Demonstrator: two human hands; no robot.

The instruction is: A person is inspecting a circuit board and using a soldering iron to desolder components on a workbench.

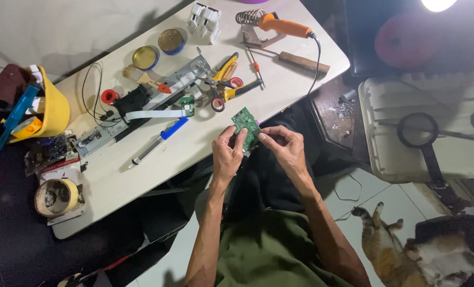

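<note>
Both hands, left hand [227, 154] and right hand [286, 149], pinched a small green circuit board [246, 126] at the near edge of the white table [141, 170]. Scissors [219, 94] and a syringe [160, 140] lay farther left.

White worktable [141, 175] over pale tiled floor [375, 196], bright lamp [438, 4] above.

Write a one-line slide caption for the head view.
Both hands, left hand and right hand, hold a small green circuit board at the edge of a tool-strewn white workbench.
</note>
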